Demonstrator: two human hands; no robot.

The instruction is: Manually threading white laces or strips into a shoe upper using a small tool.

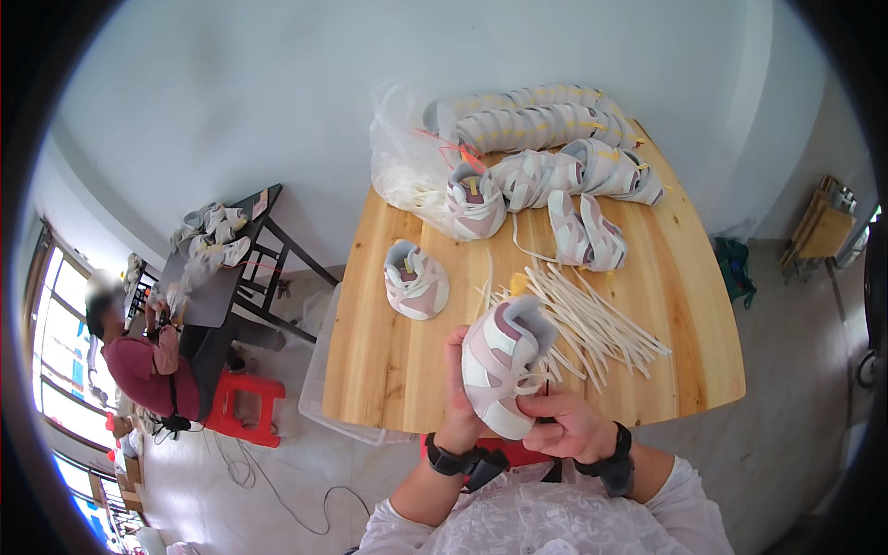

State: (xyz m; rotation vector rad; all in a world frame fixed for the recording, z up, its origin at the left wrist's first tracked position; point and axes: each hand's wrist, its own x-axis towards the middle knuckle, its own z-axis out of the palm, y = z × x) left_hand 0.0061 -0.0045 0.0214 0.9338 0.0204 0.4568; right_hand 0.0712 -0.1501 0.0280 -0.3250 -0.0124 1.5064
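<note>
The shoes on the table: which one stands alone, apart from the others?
The pink and white shoe near the table's left side; the other shoes crowd together at the far edge.

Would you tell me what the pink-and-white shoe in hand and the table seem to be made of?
Pink-and-white shoe: apparently matte synthetic or fabric panels with a soft grey collar lining; exact material unclear. Light wooden table: smooth planks with visible grain and seams, possibly lightly varnished.
</note>
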